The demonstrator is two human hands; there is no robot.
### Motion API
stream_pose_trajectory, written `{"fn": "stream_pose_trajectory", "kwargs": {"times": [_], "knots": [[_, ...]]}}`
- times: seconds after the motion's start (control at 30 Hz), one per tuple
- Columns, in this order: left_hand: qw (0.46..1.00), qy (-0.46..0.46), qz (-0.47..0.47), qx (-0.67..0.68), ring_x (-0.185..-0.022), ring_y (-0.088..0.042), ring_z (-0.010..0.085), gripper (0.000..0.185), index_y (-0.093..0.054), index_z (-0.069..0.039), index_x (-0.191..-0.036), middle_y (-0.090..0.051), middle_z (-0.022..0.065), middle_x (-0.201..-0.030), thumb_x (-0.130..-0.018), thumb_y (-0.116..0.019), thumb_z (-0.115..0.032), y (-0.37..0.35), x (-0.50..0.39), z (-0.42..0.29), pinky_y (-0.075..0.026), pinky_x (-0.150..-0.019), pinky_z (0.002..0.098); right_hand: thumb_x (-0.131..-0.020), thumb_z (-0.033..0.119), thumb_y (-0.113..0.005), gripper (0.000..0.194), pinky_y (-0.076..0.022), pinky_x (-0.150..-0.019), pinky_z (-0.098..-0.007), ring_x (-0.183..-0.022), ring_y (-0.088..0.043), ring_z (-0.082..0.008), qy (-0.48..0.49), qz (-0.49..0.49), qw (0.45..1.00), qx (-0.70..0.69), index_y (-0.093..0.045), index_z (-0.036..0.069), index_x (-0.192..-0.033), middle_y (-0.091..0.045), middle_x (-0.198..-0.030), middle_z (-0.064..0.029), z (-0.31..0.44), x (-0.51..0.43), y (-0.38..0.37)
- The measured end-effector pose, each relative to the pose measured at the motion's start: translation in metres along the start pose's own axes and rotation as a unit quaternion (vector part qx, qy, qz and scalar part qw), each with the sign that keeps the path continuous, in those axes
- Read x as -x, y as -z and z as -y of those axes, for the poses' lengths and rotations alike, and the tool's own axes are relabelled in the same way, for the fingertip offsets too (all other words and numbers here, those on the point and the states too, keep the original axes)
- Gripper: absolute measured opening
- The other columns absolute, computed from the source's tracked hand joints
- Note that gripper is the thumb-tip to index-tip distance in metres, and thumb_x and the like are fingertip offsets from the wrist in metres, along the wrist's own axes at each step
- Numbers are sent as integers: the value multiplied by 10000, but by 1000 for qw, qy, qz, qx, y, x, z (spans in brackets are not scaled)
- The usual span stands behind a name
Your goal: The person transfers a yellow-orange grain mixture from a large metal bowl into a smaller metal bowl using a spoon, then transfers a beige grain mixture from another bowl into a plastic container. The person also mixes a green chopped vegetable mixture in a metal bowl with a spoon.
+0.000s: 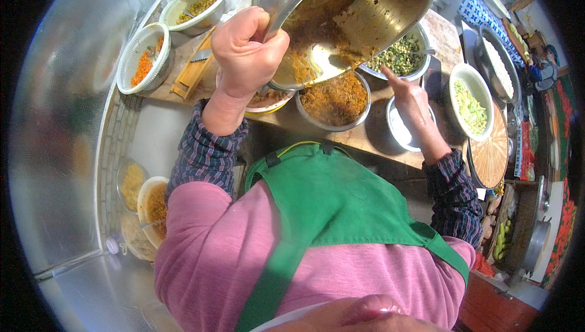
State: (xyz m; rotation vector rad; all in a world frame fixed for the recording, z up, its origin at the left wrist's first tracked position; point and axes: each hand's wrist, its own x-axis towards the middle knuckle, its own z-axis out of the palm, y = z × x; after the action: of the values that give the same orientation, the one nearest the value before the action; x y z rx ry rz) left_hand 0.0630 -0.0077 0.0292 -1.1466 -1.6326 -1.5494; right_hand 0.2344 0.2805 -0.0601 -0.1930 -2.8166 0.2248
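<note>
My left hand (249, 50) grips the rim of a large stainless-steel pot (393, 0) and holds it tilted, mouth toward me. Bits of orange-brown shredded food cling to its inner wall. Beneath its lower edge stands a metal bowl (336, 103) heaped with the same kind of shredded mixture. My right hand (410, 96) hovers over a small white bowl (396, 124), index finger extended and the other fingers curled, with nothing visible in it. Just past that fingertip is a basin of chopped greens (402, 55) with a spoon.
On the wooden table (388, 137) are baskets of shredded carrot (145, 69), yellowish filling (199, 9) and pale green shreds (470, 108). A serrated blade (201, 55) lies on a bamboo piece (192, 76). A bowl with a spoon (155, 204) sits low left. Far right, a person (544, 71) is visible.
</note>
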Motion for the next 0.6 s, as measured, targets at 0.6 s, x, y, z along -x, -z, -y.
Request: {"fn": "stream_pose_trajectory", "kwargs": {"times": [0.6], "knots": [[1000,-30,8,4,-481,-277,146,253,-377,-36,-583,-300,35,-558,-582,-591,99,20,10,-2,-229,-445,283,-843,-11,-503,608,-507,-564,-366,-642,-624,-267,-4,-137,987,79,-474,282,-1375,-605,-770,-131,9,2,-18]]}}
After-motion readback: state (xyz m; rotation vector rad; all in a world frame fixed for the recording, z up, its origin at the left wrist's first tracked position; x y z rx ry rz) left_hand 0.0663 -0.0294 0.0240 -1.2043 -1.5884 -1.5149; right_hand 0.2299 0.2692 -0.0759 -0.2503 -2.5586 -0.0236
